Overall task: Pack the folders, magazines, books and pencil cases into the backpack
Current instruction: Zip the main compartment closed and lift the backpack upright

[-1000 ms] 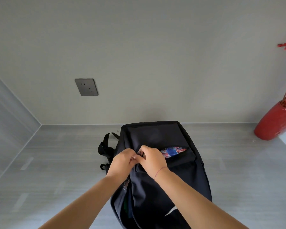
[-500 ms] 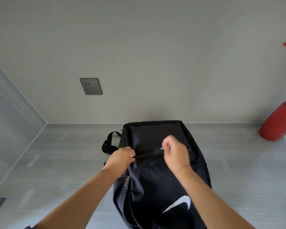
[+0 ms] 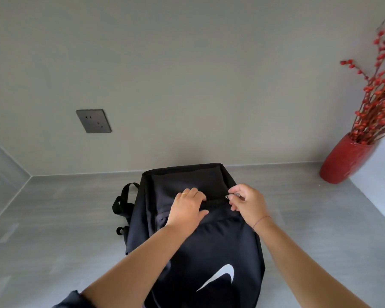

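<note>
The black backpack (image 3: 209, 245) lies on its back near the middle of the desk (image 3: 65, 230), its top close to the far edge and its white swoosh logo (image 3: 222, 276) facing up. Black straps (image 3: 120, 203) stick out on its left. The metal zipper pull (image 3: 227, 196) sits toward the right end of the upper pocket's zipper, which looks closed.

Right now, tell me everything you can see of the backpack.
The backpack is black, of matte woven-looking fabric, and lies front-up on the grey surface, lengthwise toward the wall. A white swoosh logo marks the front near the camera, and black straps loop out at its left. The left hand rests flat on the front fabric, while the right hand pinches the metal zipper pull of a front zip.
</note>
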Available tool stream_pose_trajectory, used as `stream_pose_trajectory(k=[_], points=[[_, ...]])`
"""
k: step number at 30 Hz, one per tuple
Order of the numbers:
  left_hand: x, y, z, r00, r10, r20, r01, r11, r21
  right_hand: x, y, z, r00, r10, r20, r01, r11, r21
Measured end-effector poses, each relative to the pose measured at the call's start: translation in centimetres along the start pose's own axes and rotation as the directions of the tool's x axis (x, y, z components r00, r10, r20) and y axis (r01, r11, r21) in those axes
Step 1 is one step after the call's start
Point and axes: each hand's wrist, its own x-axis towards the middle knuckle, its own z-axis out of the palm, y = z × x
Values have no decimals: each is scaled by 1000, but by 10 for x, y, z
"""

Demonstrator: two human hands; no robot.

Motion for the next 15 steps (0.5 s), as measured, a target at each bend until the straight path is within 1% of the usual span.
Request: stream_pose_trajectory(k=[3, 6, 10, 11, 12, 13, 15], points=[[7, 3, 6, 1000, -26, -17, 25, 998, -58, 4, 4, -5, 1000, 20, -20, -20, 1000, -21], [7, -1, 7, 1000, -5, -15, 4, 998, -55, 10, 12, -11, 997, 58, -56, -61, 997, -52], [5, 3, 8, 1000, 0, -4, 0, 999, -47, 14, 27, -16, 986, 145, -86, -149, 988, -35], [4, 5, 8, 1000, -8, -2, 7, 999, -51, 15, 28, -14, 984, 153, -89, -158, 986, -59], [2, 6, 8, 1000, -28, -8, 28, 998, -65, 16, 29, -12, 985, 149, -88, -158, 981, -110], [-1, 7, 7, 998, -57, -25, 54, 995, -86, 16, 27, -10, 987, 139, -84, -154, 963, -221], [-14, 0, 2, 986, -137, -94, 125, 984, -130, 10, 19, -3, 995, 59, -80, -91, 863, -498]])
